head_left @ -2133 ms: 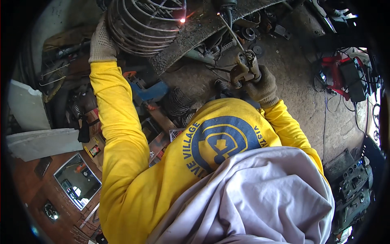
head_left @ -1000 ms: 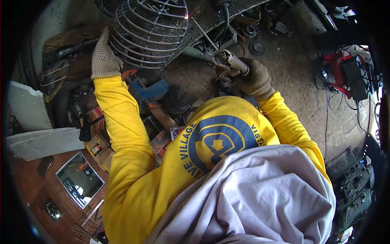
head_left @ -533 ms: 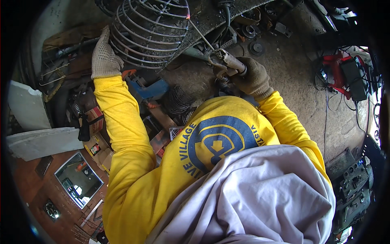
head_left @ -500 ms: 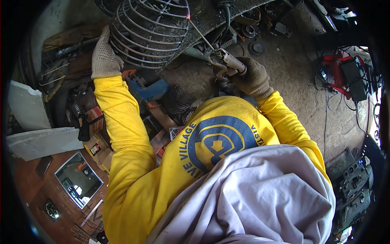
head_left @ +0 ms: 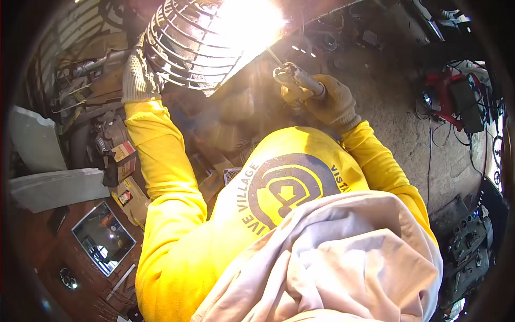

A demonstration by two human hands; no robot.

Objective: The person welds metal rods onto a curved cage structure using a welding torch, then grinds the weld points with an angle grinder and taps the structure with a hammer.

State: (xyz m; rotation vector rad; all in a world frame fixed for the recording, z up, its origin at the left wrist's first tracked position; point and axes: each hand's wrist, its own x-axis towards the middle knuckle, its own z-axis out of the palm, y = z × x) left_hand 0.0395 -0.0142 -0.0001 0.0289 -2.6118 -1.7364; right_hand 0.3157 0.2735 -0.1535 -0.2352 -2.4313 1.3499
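Observation:
My right hand [head_left: 331,102], in a knit work glove, is closed around a welding electrode holder [head_left: 300,79]. From its jaws a thin electrode [head_left: 274,56] runs up to a glaring white arc [head_left: 249,24], which hides the right part of a round cage of bent metal rods [head_left: 185,67]. The cage lies on a dark metal worktop at the top of the view. My left hand [head_left: 140,80], gloved too, grips the cage at its left side; bars and glare partly cover the fingers.
Pale flat panels [head_left: 59,188] and a framed mirror [head_left: 104,238] lie at the left. Near my left forearm are cardboard boxes [head_left: 129,201] and scrap. A red machine [head_left: 442,96] with cables stands on the floor at right. Dark metal parts [head_left: 466,252] sit at lower right.
A bright white arc has flared at the electrode's tip, where a small red glow was. Sparks show beside it, and the light washes over the cage and my shirt. Both hands stay nearly in place.

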